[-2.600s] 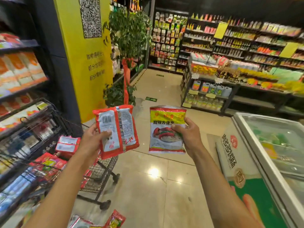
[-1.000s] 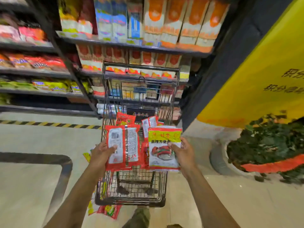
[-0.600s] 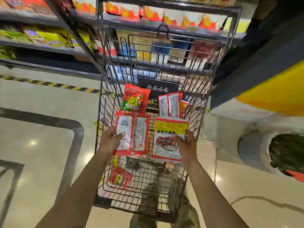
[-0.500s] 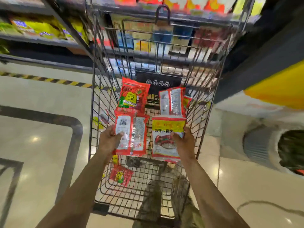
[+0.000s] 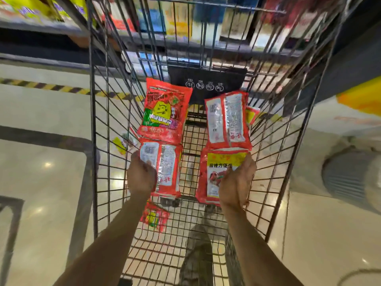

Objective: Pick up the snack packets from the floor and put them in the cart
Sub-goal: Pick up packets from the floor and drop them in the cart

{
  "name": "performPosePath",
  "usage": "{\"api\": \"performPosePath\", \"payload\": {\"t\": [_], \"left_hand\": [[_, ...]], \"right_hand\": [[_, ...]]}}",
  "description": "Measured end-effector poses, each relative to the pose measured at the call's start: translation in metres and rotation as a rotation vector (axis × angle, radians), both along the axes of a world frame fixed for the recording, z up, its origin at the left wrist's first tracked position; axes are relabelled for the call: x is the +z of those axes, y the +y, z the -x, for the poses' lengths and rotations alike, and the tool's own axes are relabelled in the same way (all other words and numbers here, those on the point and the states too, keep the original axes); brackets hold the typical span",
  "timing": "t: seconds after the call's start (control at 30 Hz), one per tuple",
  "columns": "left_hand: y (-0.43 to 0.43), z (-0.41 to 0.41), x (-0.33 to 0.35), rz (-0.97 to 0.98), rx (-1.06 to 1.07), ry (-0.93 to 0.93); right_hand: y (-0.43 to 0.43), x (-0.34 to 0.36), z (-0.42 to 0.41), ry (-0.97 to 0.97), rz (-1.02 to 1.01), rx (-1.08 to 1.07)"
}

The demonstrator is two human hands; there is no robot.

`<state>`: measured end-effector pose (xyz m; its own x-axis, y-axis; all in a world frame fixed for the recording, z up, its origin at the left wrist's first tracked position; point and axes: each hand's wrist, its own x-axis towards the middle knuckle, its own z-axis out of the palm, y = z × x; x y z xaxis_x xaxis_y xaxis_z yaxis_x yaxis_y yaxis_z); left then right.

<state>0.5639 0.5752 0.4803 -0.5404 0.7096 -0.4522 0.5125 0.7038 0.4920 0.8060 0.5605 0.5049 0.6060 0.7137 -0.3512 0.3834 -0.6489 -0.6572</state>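
Left hand (image 5: 142, 178): fingers grip red packet (image 5: 168, 168), low in cart (image 5: 99, 120).
Right hand (image 5: 237, 182): fingers pinch yellow-topped packet (image 5: 216, 174).
Far end: green-faced packet (image 5: 165, 112), white-backed packet (image 5: 226, 120).

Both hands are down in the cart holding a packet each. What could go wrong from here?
1. The left hand holds its red packet close to the side wall of the cart, where the gaps are wide. If it is let go edge-on, it might slip out through them.
2. A stray packet shows through the mesh bottom and seems to lie on the floor. It could be overlooked, or run over if the cart rolls.
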Motion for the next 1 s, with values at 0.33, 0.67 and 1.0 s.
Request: {"api": "performPosePath", "payload": {"t": [0.33,0.67,1.0], "left_hand": [[-0.007,0.009,0.124,-0.314,-0.678,0.157],[-0.048,0.060,0.385,-0.495,-0.855,0.469],[-0.244,0.102,0.548,-0.690,-0.751,0.682]], "right_hand": [[0.007,0.105,0.001,-0.176,-0.087,0.462],[-0.026,0.371,0.018,-0.434,-0.355,0.552],[-0.209,0.534,0.067,-0.567,-0.611,0.530]]}}
